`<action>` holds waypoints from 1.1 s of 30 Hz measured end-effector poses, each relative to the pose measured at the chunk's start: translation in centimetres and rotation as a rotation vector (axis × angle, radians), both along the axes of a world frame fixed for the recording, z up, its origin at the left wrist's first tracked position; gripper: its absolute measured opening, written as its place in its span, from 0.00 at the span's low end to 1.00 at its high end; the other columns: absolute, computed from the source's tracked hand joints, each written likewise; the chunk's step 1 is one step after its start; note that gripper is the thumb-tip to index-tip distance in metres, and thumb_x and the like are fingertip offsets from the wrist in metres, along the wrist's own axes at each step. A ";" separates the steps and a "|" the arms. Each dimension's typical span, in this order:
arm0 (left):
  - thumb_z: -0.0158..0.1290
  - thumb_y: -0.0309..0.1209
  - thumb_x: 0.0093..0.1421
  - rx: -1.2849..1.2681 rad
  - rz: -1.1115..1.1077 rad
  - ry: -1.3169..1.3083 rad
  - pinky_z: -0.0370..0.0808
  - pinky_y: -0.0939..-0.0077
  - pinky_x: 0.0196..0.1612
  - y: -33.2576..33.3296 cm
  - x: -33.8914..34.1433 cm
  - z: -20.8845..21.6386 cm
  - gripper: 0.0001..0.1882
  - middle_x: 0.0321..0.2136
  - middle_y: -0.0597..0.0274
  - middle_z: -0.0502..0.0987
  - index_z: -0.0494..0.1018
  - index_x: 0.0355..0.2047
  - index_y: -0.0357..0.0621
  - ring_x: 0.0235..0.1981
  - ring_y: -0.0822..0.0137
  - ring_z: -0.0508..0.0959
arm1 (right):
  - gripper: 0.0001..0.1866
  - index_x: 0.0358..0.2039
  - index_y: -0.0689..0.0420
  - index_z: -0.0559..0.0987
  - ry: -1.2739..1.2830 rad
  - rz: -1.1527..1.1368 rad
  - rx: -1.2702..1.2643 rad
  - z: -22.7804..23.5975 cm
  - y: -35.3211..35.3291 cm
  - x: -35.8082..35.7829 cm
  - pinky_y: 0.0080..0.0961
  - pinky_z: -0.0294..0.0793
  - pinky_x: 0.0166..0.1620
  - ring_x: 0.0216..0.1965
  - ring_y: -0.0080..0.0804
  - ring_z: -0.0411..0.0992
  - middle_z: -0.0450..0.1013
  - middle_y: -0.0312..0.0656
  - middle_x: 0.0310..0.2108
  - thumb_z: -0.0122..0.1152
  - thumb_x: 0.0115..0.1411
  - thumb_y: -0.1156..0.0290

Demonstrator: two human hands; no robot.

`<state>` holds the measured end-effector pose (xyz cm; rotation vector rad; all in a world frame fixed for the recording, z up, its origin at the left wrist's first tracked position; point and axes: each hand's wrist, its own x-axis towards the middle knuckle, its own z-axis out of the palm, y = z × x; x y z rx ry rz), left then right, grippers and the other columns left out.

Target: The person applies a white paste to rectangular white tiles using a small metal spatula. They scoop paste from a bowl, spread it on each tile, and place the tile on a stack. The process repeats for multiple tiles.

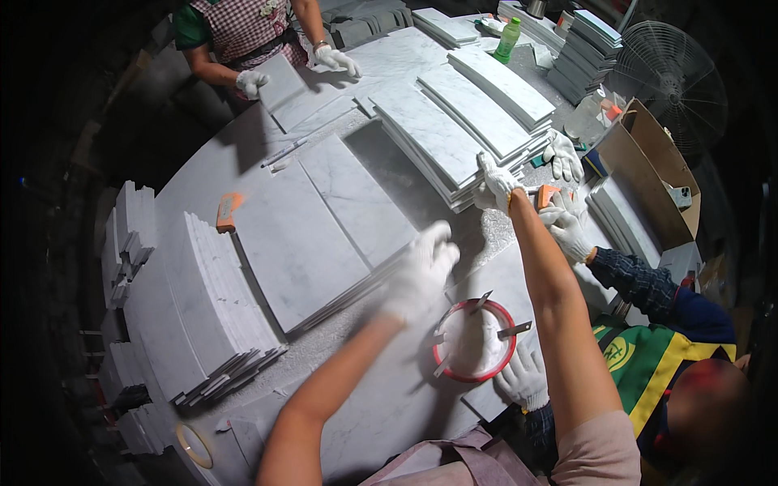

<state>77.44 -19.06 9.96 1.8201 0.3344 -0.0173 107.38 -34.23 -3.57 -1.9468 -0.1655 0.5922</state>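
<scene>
My gloved right hand (496, 185) is closed on the near corner of a marble tile (425, 134) in a stack of white, grey-veined tiles. My gloved left hand (421, 271) is blurred by motion, with its fingers apart and nothing seen in them. It hovers near the right edge of two marble tiles (316, 227) lying side by side on a low stack. Between my forearms, a red-rimmed round tub (510, 356) holds white material, and metal blades stick out over its rim.
Another person's gloved hand (253, 83) holds a tile across the table. At right, a co-worker's gloved hands (571, 235) (527, 381) are near an orange-handled tool and the tub. Tile stacks (215, 292), an orange-handled scraper (227, 212), tape roll (194, 445), green bottle (508, 40), cardboard box (640, 170) and fan (668, 85) stand around.
</scene>
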 end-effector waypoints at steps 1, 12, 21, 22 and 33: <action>0.58 0.37 0.70 -0.042 0.025 0.055 0.71 0.63 0.66 0.2 3.0 -0.3 0.33 0.66 0.40 0.72 0.64 0.70 0.35 0.65 0.53 0.74 | 0.27 0.55 0.56 0.66 -0.178 0.117 -0.046 0.1 -0.1 -0.2 0.40 0.78 0.45 0.40 0.46 0.74 0.70 0.51 0.42 0.52 0.69 0.46; 0.63 0.54 0.63 -0.133 0.361 0.178 0.62 0.62 0.73 -0.1 16.2 -6.3 0.54 0.74 0.34 0.57 0.50 0.76 0.32 0.74 0.46 0.62 | 0.45 0.55 0.71 0.80 0.106 -0.237 -0.108 5.4 1.5 -3.9 0.42 0.74 0.57 0.54 0.50 0.78 0.79 0.65 0.50 0.47 0.70 0.34; 0.66 0.53 0.58 -0.403 0.390 0.246 0.65 0.61 0.69 1.3 17.6 -6.4 0.55 0.69 0.33 0.65 0.55 0.72 0.26 0.69 0.48 0.68 | 0.39 0.46 0.66 0.83 0.138 -0.287 -0.024 6.2 1.9 -5.5 0.36 0.78 0.47 0.40 0.41 0.81 0.82 0.53 0.37 0.49 0.69 0.36; 0.66 0.53 0.57 -0.388 0.379 0.264 0.66 0.61 0.68 1.4 17.7 -6.5 0.54 0.67 0.33 0.67 0.56 0.71 0.25 0.68 0.48 0.70 | 0.39 0.46 0.66 0.83 0.119 -0.284 -0.047 5.9 1.7 -5.2 0.35 0.78 0.46 0.40 0.40 0.80 0.81 0.51 0.36 0.49 0.69 0.36; 0.68 0.44 0.58 -0.175 0.304 0.272 0.82 0.67 0.43 2.7 17.8 -5.8 0.53 0.61 0.38 0.72 0.55 0.73 0.24 0.51 0.56 0.81 | 0.20 0.52 0.51 0.79 0.383 -0.341 0.398 6.0 0.5 -4.6 0.24 0.79 0.24 0.26 0.23 0.76 0.73 0.33 0.31 0.64 0.71 0.49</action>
